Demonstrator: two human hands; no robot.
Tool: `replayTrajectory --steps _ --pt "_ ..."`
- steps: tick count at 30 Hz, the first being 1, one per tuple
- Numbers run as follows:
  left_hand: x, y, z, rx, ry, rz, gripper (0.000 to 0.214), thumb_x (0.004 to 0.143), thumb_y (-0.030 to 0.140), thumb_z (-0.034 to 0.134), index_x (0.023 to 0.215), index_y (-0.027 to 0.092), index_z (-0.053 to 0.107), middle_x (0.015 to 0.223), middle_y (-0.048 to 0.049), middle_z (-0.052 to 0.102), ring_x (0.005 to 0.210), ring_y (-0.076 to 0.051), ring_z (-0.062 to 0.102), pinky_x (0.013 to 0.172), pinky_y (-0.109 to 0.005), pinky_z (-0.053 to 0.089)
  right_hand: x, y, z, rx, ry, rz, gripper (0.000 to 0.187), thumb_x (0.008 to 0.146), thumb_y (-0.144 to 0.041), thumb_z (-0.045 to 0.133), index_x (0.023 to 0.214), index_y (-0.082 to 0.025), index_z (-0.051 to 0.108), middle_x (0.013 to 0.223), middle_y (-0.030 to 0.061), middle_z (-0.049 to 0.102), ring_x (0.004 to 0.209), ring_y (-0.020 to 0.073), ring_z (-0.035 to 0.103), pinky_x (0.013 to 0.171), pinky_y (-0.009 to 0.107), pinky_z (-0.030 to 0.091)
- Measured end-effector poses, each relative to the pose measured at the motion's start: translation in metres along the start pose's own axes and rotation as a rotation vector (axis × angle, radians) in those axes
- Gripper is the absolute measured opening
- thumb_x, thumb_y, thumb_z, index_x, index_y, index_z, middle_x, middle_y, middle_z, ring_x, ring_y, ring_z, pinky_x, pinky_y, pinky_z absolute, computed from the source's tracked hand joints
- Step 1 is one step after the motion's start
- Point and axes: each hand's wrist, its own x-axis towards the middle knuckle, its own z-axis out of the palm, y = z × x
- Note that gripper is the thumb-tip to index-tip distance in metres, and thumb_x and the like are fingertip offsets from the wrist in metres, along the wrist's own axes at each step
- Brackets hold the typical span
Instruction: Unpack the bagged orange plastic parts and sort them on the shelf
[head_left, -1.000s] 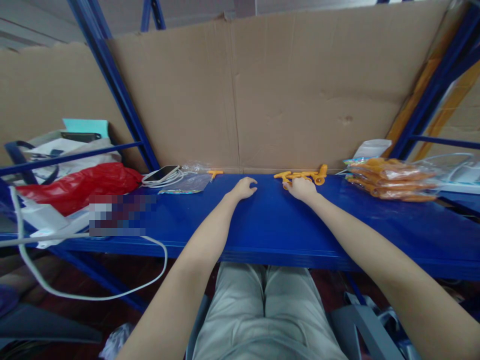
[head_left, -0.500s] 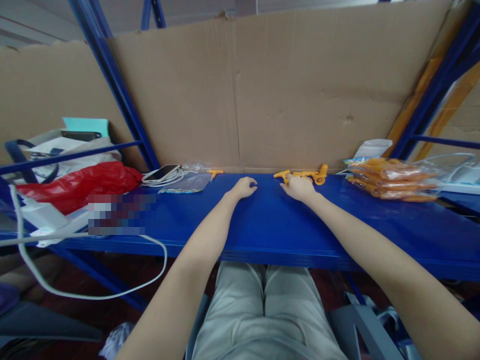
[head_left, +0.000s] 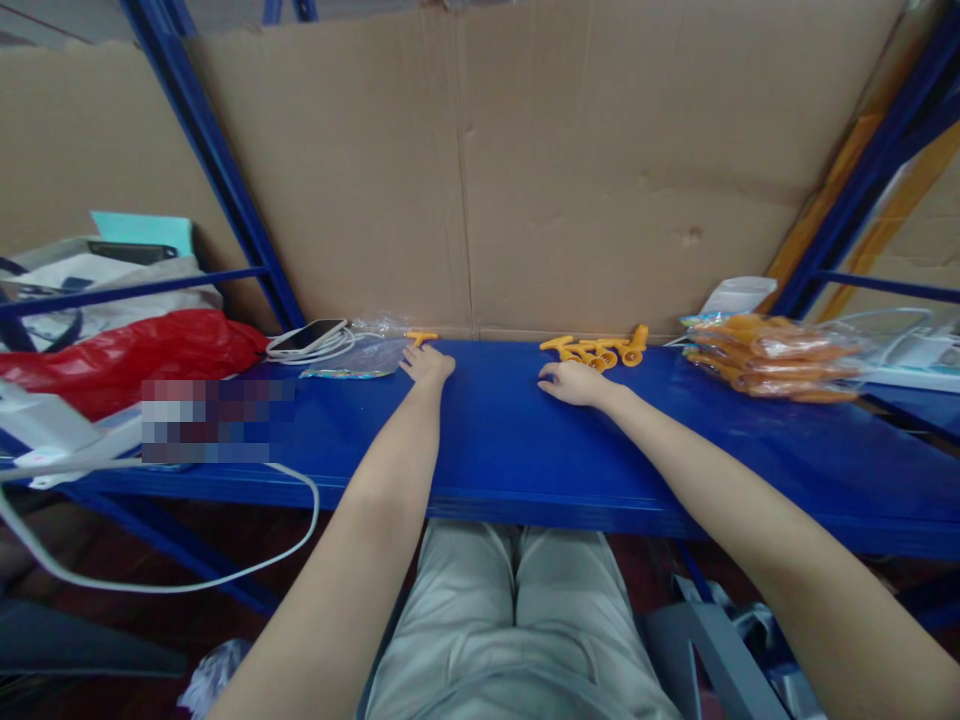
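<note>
Just one T-piece [head_left: 425,336] by left hand [head_left: 430,364], one cluster [head_left: 603,346] by right hand [head_left: 573,382]

workshop: blue bench [head_left: 510,450], cardboard backing [head_left: 600,180]

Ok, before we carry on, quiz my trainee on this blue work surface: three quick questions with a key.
1. Which grip is nearer the lone yellow-orange T-shaped plastic piece?
2. True or false: in the picture, the shiny red plastic bundle lies left of the dark-screened rectangular phone.
3. Fill in: the clear plastic packets with orange contents are ____, one on another.

Key: 1. The left grip. 2. True. 3. Stacked.
</note>
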Motion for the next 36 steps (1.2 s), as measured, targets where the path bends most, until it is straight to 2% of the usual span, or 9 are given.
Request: replayTrajectory --steps 5,9,18,22,27,31,33,36 --pt "0.001 -0.001 -0.002 0.019 -0.049 -0.064 0.070 0.089 0.032 0.042 0.151 0.000 0.036 0.161 -0.0224 0.029 0.152 -0.030 0.023 0.124 -0.050 0.022 0.000 -0.001 0.000 0.004 0.005 -0.001 0.038 0.098 -0.031 0.049 0.128 -0.016 0.066 0.107 0.0112 0.075 0.103 0.0249 0.069 0.087 0.030 0.049" --pt "0.000 -0.002 -0.004 0.063 -0.075 -0.018 0.067 0.089 0.029 0.037 0.149 -0.002 0.040 0.160 -0.0212 0.033 0.152 -0.029 0.024 0.123 -0.052 0.023 0.002 -0.001 0.001 0.008 0.008 -0.006 0.037 0.098 -0.031 0.050 0.128 -0.016 0.066 0.105 0.0109 0.076 0.101 0.0243 0.070 0.086 0.029 0.049" --pt "-0.006 0.002 -0.004 0.239 -0.081 0.243 0.053 0.091 0.023 0.036 0.136 0.007 0.060 0.154 -0.0221 0.043 0.138 -0.034 0.047 0.120 -0.056 0.027 0.000 -0.001 0.001 0.011 0.008 0.002 0.039 0.097 -0.031 0.049 0.129 -0.015 0.065 0.107 0.0118 0.076 0.104 0.0253 0.069 0.087 0.030 0.049" --pt "-0.014 0.010 -0.009 0.338 -0.073 0.381 0.050 0.092 0.019 0.036 0.131 0.006 0.063 0.147 -0.0238 0.051 0.136 -0.037 0.049 0.117 -0.057 0.029 -0.001 -0.002 0.000 0.012 0.009 0.004 0.038 0.098 -0.032 0.050 0.128 -0.017 0.066 0.105 0.0110 0.076 0.102 0.0244 0.070 0.087 0.029 0.050" --pt "-0.024 0.020 -0.010 0.384 -0.076 0.583 0.044 0.094 0.021 0.040 0.123 0.004 0.068 0.136 -0.0234 0.061 0.128 -0.034 0.057 0.108 -0.046 0.043 0.000 -0.003 0.000 0.013 0.002 0.009 0.037 0.098 -0.031 0.049 0.128 -0.016 0.066 0.107 0.0110 0.076 0.102 0.0240 0.070 0.086 0.029 0.050" --pt "-0.023 0.027 -0.003 0.179 -0.130 0.809 0.037 0.093 0.022 0.046 0.117 0.014 0.073 0.122 -0.0107 0.072 0.117 -0.022 0.065 0.103 -0.029 0.048 0.001 -0.001 0.001 0.020 0.010 0.002 0.037 0.097 -0.031 0.050 0.127 -0.017 0.066 0.105 0.0107 0.076 0.101 0.0241 0.070 0.086 0.030 0.050" --pt "-0.021 0.030 -0.001 0.031 -0.131 0.843 0.038 0.094 0.021 0.045 0.120 0.018 0.072 0.120 -0.0059 0.073 0.112 -0.017 0.067 0.102 -0.024 0.047 0.001 0.000 0.001 0.025 0.015 -0.008 0.037 0.097 -0.031 0.050 0.127 -0.017 0.066 0.103 0.0107 0.076 0.099 0.0243 0.070 0.086 0.030 0.050" --pt "-0.015 0.028 0.000 -0.053 -0.087 0.789 0.042 0.094 0.017 0.042 0.127 0.016 0.068 0.128 -0.0072 0.069 0.116 -0.016 0.065 0.105 -0.023 0.045 0.001 0.000 0.001 0.030 0.013 -0.010 0.038 0.097 -0.031 0.049 0.127 -0.016 0.066 0.102 0.0110 0.076 0.098 0.0245 0.070 0.086 0.031 0.050"
